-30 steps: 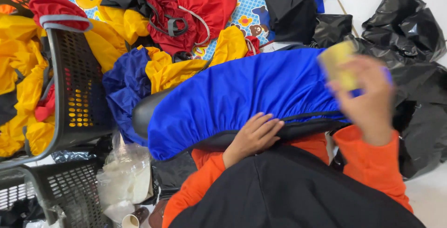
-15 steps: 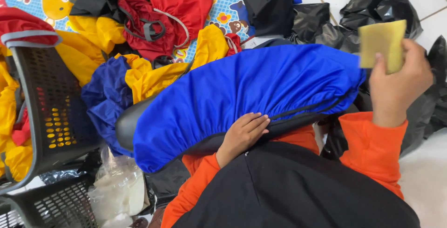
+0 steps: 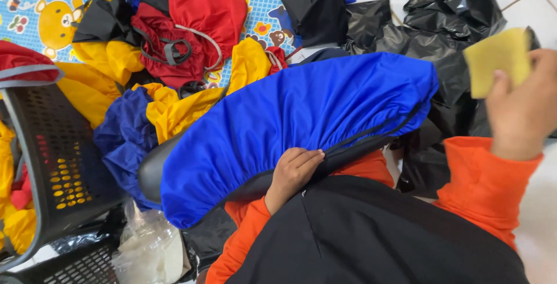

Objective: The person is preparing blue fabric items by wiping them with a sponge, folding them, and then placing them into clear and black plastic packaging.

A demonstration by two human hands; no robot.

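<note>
Your left hand (image 3: 293, 171) lies flat, fingers loose, on the lower edge of the blue cover (image 3: 301, 121) stretched over a dark curved form across your lap. Your right hand (image 3: 522, 107) is raised at the frame's right edge, pinching a yellow sponge (image 3: 498, 62). To your left, a black plastic basket (image 3: 55, 156) holds yellow and red fabric. Beyond the cover, red, yellow and blue cloth bags (image 3: 174, 58) are heaped on a patterned play mat (image 3: 40, 11); black plastic bags (image 3: 429, 29) lie on the white tile.
</note>
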